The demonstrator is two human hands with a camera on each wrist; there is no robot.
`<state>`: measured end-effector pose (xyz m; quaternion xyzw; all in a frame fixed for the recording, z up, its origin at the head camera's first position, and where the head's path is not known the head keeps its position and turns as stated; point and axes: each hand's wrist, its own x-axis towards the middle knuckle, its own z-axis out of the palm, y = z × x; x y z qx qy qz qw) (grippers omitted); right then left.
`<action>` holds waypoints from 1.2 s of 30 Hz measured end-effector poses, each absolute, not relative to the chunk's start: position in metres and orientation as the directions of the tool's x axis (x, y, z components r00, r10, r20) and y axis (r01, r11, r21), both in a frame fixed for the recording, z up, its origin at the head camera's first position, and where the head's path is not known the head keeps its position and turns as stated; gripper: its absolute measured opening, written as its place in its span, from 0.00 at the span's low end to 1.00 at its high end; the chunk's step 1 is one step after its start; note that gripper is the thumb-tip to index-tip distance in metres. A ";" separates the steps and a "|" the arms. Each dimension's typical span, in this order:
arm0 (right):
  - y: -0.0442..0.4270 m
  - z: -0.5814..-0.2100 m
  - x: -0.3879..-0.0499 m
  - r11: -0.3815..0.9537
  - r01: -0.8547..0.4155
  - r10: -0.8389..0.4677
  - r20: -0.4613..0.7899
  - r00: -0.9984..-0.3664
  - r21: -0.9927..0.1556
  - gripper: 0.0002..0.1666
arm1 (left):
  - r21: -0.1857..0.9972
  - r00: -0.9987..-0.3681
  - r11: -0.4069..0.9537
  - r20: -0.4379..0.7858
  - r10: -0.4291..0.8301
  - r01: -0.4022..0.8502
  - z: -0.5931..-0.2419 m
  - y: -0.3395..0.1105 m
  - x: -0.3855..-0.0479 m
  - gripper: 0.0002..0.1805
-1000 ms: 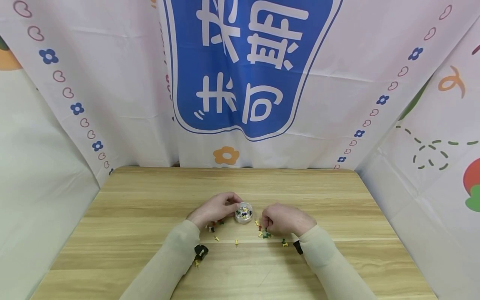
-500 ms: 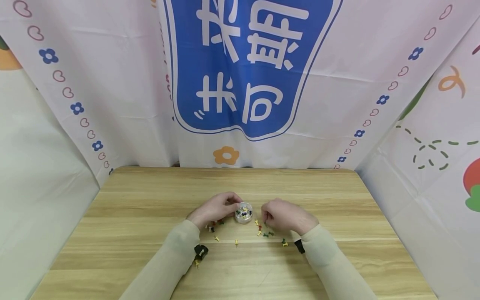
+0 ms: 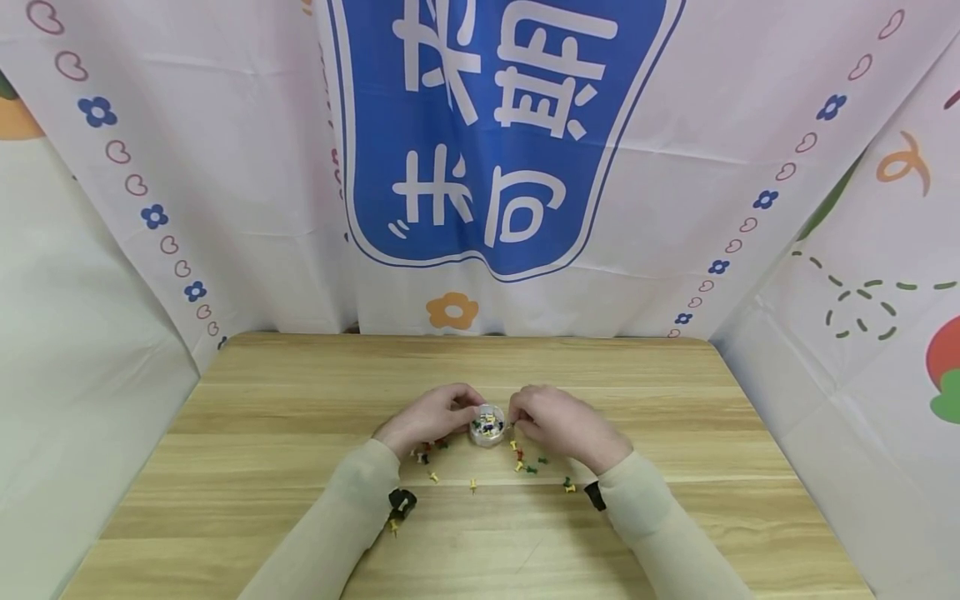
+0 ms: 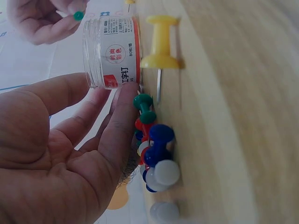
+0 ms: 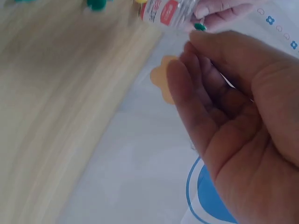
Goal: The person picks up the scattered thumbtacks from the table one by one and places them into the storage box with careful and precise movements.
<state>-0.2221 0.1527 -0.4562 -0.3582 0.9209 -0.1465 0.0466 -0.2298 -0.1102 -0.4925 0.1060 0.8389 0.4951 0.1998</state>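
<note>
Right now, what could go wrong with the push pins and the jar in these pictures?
The green push pin pinched by the right hand could slip and miss the clear labelled jar. Loose push pins lie close beside the left hand, so a needle might prick a finger if it shifts.

Patterned white cloth sheets (image 3: 247,208) are enclosing a wood-grain table (image 3: 615,375) on the left, the right and the far side, apparently forming a small curtained booth. A blue panel (image 3: 487,146) with large white characters is dominating the far sheet, while printed hearts (image 3: 117,152), blue flowers (image 3: 154,217) and an orange flower (image 3: 452,311) are decorating the cloth.
</note>
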 end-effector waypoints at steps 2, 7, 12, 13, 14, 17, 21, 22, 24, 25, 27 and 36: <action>0.149 -0.456 -0.220 0.701 -0.647 -0.669 0.038 -0.742 -0.301 0.04 | 0.871 -0.898 0.490 -0.230 0.376 -0.018 -0.493 -0.111 -0.230 0.12; 0.142 -0.459 -0.219 0.702 -0.656 -0.664 0.077 -0.743 -0.278 0.03 | 0.866 -0.897 0.501 -0.225 0.382 -0.004 -0.493 -0.112 -0.231 0.12; 0.138 -0.465 -0.219 0.689 -0.679 -0.680 0.099 -0.727 -0.252 0.04 | 0.864 -0.895 0.504 -0.218 0.388 0.008 -0.493 -0.111 -0.231 0.12; 0.138 -0.466 -0.219 0.686 -0.683 -0.683 0.101 -0.724 -0.252 0.04 | 0.864 -0.895 0.503 -0.218 0.389 0.008 -0.493 -0.111 -0.231 0.12; 0.137 -0.468 -0.220 0.682 -0.687 -0.687 0.103 -0.720 -0.250 0.04 | 0.864 -0.895 0.504 -0.218 0.389 0.009 -0.493 -0.111 -0.231 0.12; 0.136 -0.471 -0.221 0.673 -0.695 -0.695 0.105 -0.711 -0.253 0.05 | 0.861 -0.896 0.508 -0.219 0.386 0.009 -0.493 -0.111 -0.231 0.13; 0.136 -0.472 -0.220 0.670 -0.695 -0.697 0.101 -0.710 -0.260 0.06 | 0.862 -0.896 0.507 -0.218 0.386 0.008 -0.493 -0.111 -0.231 0.13; 0.136 -0.472 -0.220 0.671 -0.693 -0.696 0.100 -0.711 -0.262 0.05 | 0.863 -0.896 0.505 -0.218 0.387 0.008 -0.493 -0.111 -0.231 0.13; 0.137 -0.472 -0.220 0.671 -0.693 -0.696 0.097 -0.711 -0.266 0.05 | 0.864 -0.896 0.504 -0.218 0.387 0.007 -0.493 -0.111 -0.231 0.13; 0.137 -0.471 -0.220 0.671 -0.691 -0.696 0.094 -0.712 -0.268 0.05 | 0.864 -0.896 0.504 -0.219 0.388 0.007 -0.493 -0.111 -0.231 0.13; 0.139 -0.470 -0.221 0.679 -0.679 -0.687 0.085 -0.722 -0.279 0.04 | 0.863 -0.896 0.505 -0.219 0.387 0.007 -0.493 -0.111 -0.230 0.13; 0.152 -0.461 -0.227 0.730 -0.615 -0.630 0.055 -0.775 -0.297 0.03 | 0.857 -0.902 0.515 -0.214 0.374 0.010 -0.493 -0.111 -0.230 0.11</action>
